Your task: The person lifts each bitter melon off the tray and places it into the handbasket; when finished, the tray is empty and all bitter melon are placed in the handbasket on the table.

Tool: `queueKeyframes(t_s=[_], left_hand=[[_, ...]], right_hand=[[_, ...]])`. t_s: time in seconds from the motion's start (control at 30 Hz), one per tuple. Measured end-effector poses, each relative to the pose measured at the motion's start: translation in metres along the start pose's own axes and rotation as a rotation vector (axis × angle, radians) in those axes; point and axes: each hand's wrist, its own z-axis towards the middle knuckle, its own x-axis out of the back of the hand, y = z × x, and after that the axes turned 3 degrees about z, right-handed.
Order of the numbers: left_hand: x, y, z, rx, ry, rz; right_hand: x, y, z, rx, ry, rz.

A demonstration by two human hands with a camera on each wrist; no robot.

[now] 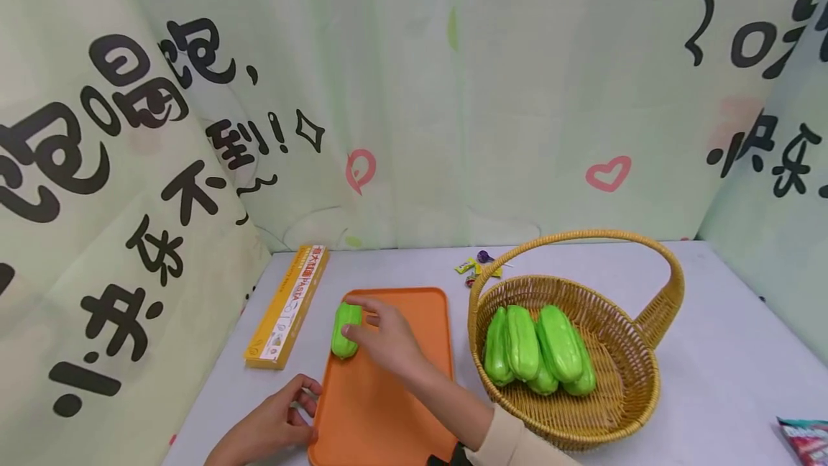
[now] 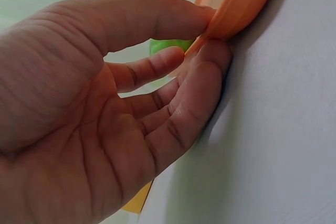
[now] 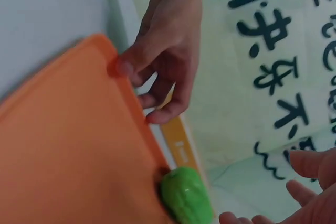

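My left hand [image 1: 284, 412] pinches the left rim of an orange tray [image 1: 382, 408], thumb over the edge and fingers beneath in the left wrist view. On the tray's far left corner lies a glossy, ribbed green pepper [image 1: 346, 333]. Beside it, my right hand [image 1: 388, 336] hovers with spread fingers holding nothing; the right wrist view shows its fingertips close to the pepper [image 3: 185, 195] but not wrapped round it. More green peppers [image 1: 540, 351] are heaped on the left side of a wicker basket [image 1: 624, 380] to the right of the tray.
A yellow pasta box [image 1: 287, 308] lies left of the tray. Small wrapped candies [image 1: 467, 265] and a purple lollipop [image 1: 484, 257] sit behind the basket, whose tall handle [image 1: 585, 234] arches over it. A colourful packet [image 1: 805, 437] is at the right edge. Printed cloth walls [image 1: 414, 92] surround the table.
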Motion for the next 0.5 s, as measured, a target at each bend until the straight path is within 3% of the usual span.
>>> queueKeyframes(t_s=[0.2,0.5], left_hand=[[0.001,-0.002,0.002,-0.002,-0.006,-0.011],[-0.001,-0.002,0.001,0.002,0.000,-0.020]], right_hand=[[-0.016,0.021,0.032,-0.016,0.074,-0.078],[-0.023,0.046,0.060,-0.015,0.073,-0.174]])
